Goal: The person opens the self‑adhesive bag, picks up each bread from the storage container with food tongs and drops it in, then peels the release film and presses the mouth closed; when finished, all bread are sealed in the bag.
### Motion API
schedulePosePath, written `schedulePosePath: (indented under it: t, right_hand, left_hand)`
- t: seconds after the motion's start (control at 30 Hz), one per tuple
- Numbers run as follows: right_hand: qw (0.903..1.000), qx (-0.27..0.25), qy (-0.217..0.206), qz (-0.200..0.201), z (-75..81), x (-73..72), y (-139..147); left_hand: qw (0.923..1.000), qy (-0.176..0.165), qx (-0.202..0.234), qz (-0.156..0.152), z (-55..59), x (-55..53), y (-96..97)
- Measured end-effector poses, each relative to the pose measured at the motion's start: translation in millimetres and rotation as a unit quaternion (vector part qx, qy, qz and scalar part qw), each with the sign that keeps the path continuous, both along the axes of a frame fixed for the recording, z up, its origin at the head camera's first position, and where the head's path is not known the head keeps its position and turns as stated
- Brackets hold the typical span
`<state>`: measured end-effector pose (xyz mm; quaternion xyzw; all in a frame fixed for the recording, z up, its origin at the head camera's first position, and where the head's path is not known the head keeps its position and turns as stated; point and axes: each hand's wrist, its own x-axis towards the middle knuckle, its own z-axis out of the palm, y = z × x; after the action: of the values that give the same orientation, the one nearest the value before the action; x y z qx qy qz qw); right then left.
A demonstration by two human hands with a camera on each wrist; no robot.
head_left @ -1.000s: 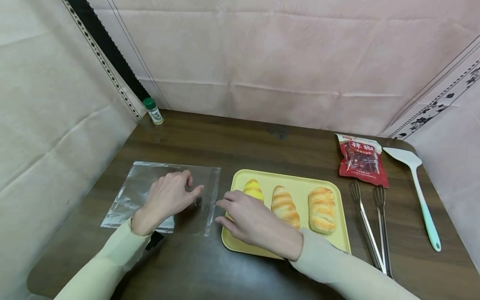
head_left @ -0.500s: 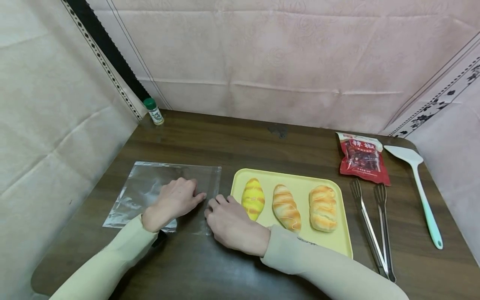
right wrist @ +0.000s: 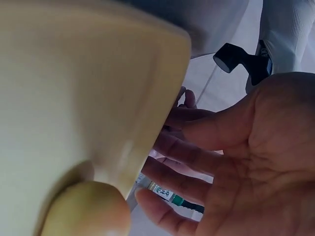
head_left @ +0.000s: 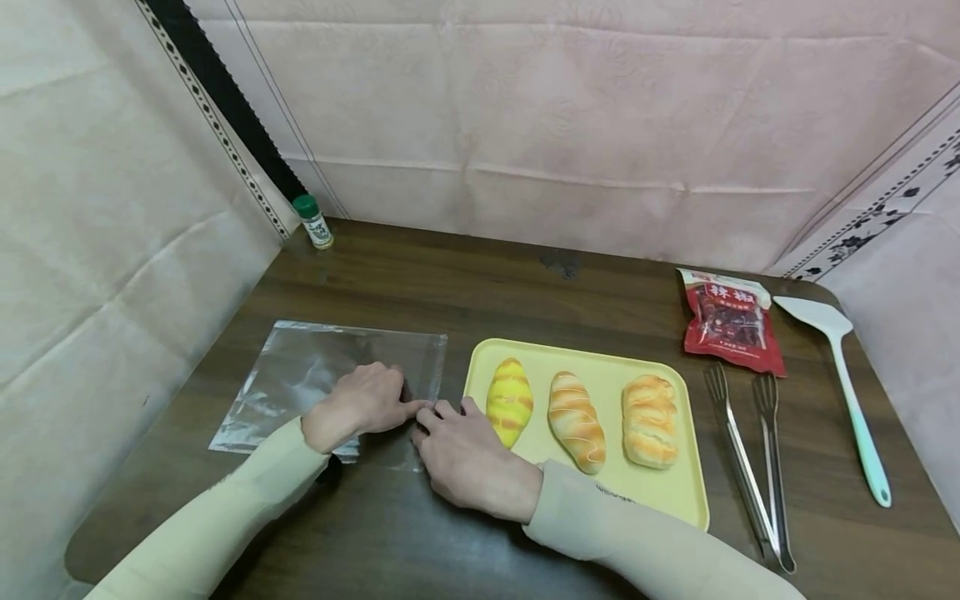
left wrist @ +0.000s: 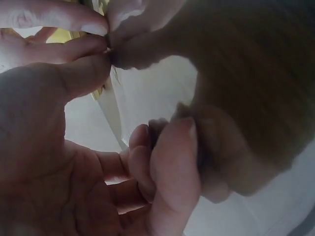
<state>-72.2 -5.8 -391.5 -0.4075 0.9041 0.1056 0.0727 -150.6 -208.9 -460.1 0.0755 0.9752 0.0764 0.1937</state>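
Note:
A clear plastic bag (head_left: pixel 300 367) lies flat on the dark wooden table. My left hand (head_left: pixel 363 400) rests over its right part, thumb stretched to the bag's right edge and the other fingers bent down toward the surface. From the other side my right hand (head_left: pixel 472 458) pinches at that same edge with thumb and forefinger. The fingertips of both hands meet there, as the left wrist view shows close up. Beside the right hand stands a yellow tray (head_left: pixel 585 354) holding a yellow bread roll (head_left: pixel 509 400), a striped bread roll (head_left: pixel 576 421) and a scored loaf (head_left: pixel 649 421).
Right of the tray lie metal tongs (head_left: pixel 757 475) with fork-like ends. Behind them are a red snack packet (head_left: pixel 731 325) and a spatula (head_left: pixel 855 400) with a mint handle. A green-capped bottle (head_left: pixel 313 223) stands at the back left corner. Cloth walls (head_left: pixel 562 108) enclose the table.
My right hand has come left off the tray to the bag's edge, uncovering the yellow roll. My left hand has slid right and slightly down until its thumb meets the right fingertips.

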Motion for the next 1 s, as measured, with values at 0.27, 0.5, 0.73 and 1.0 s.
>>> schedulePosePath:
  t: [0.27, 0.5, 0.73, 1.0]
  right_hand:
    - [1.0, 0.001, 0.0, -0.007, -2.7, 0.8, -0.3]
    - [0.9999, -0.001, 0.004, -0.013, -3.6, 1.3, -0.7]
    - [0.998, -0.046, 0.017, -0.041, -4.1, 6.3, -1.6]
    - [0.998, 0.014, -0.037, -0.049, -5.6, 4.8, -5.9]
  left_hand:
    - [0.9994, 0.012, -0.021, -0.023, -3.7, 7.3, 0.7]
    - [0.9967, 0.054, -0.017, -0.058, -10.3, 10.1, 0.0]
    - [0.9909, 0.107, -0.008, -0.081, -15.6, 13.1, -6.1]
    - [0.9865, 0.126, 0.027, -0.101, -2.1, 21.0, -9.2]
